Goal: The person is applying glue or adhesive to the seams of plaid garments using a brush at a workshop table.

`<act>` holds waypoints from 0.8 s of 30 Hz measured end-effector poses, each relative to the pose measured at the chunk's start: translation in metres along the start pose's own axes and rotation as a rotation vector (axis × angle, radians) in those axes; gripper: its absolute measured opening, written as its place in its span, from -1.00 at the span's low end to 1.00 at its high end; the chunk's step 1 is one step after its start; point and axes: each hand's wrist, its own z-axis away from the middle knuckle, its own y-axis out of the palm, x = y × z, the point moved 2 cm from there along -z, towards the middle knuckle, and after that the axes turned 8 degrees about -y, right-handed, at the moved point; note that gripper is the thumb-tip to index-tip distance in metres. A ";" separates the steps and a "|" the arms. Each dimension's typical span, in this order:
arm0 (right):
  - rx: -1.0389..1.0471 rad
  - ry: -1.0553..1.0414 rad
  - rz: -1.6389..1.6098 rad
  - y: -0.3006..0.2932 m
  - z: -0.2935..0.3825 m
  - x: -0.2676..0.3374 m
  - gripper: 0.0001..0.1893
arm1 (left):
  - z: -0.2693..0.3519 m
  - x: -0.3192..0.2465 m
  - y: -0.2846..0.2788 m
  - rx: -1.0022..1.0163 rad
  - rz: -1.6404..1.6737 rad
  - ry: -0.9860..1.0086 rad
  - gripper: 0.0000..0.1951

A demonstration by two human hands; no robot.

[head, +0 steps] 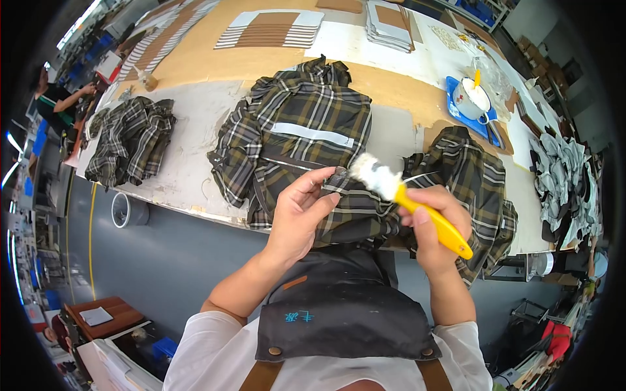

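My right hand (435, 225) grips the yellow handle of a flat brush (442, 229). White paste coats its bristles, which point up and left, close to my left fingertips. My left hand (301, 210) has a dark edge of plaid fabric (337, 183) between thumb and forefinger. Behind it lies a large heap of dark green, black and white plaid fabric (313, 107) with a white strip (313, 135) across it. More plaid fabric (469, 166) sits on the right, partly overhanging the table edge. How the pieces overlap beneath my hands is hidden.
A white mug (472, 100) of white paste stands on a blue tray (452, 97) at right. Another plaid heap (132, 139) lies left. Stacked brown-and-white panels (271, 29) lie at the back. A bin (129, 210) stands on the floor; a person (58, 100) is far left.
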 end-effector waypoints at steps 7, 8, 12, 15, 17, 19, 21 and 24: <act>-0.010 0.005 -0.039 0.008 0.010 0.002 -0.85 | 0.000 0.001 -0.004 -0.023 0.029 -0.026 -0.63; 0.066 -0.026 -0.059 0.015 0.005 0.006 -0.86 | -0.002 0.002 -0.002 0.002 0.034 -0.013 -0.63; -0.013 -0.017 0.062 0.013 0.005 -0.002 -0.84 | -0.002 0.006 -0.001 -0.024 0.018 -0.003 -0.64; 0.009 -0.053 0.032 0.013 0.004 0.001 -0.85 | -0.005 0.004 -0.001 -0.007 0.005 -0.002 -0.62; 0.054 -0.110 0.036 0.015 0.006 -0.002 -0.86 | -0.006 0.001 0.000 -0.007 -0.014 -0.007 -0.61; 0.000 -0.057 0.037 0.007 0.011 -0.005 -0.86 | -0.005 0.000 -0.001 -0.014 -0.020 -0.001 -0.61; -0.025 -0.008 -0.022 0.007 0.012 -0.006 -0.86 | -0.006 0.001 0.001 -0.012 -0.025 -0.001 -0.61; 0.053 -0.067 -0.022 0.018 0.009 -0.005 -0.85 | -0.006 0.002 0.002 0.016 -0.010 0.016 -0.61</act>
